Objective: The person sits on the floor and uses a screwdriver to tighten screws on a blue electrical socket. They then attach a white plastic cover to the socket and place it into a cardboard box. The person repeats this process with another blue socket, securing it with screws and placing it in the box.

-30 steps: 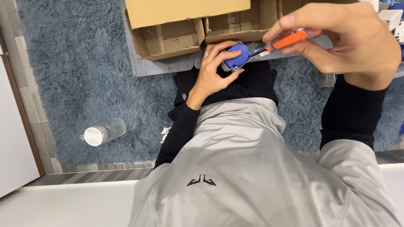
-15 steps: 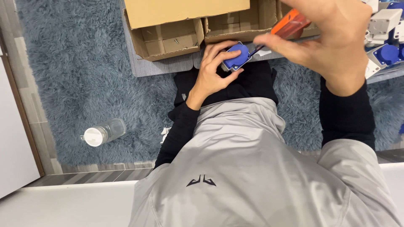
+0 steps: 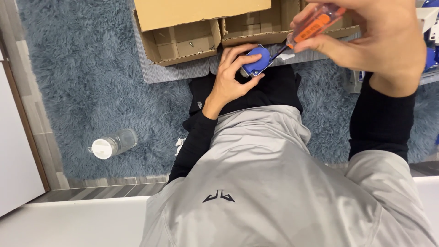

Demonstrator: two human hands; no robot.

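Fingers: right hand [image 3: 379, 43] fingers [image 3: 320, 45] pinch an orange-handled screwdriver [image 3: 315, 25]; left hand [image 3: 231, 77] fingers curl closed around a small blue-and-white socket unit [image 3: 257, 60].
Near: grey pullover [image 3: 274, 183] with black sleeves fills the lower frame; white ledge at the bottom edge.
Middle: socket unit held just above the lap, over a shaggy blue rug [image 3: 82, 77]; screwdriver's dark shaft meets the unit's right edge.
Progress: judged mid-fastening; tip engaged, unit not yet set down.
Left: clear plastic bottle [image 3: 112, 144] lies on its side on the rug.
Far: open cardboard boxes [image 3: 192, 43] hold loose screws; more blue-and-white units [image 3: 430, 41] wait at right.
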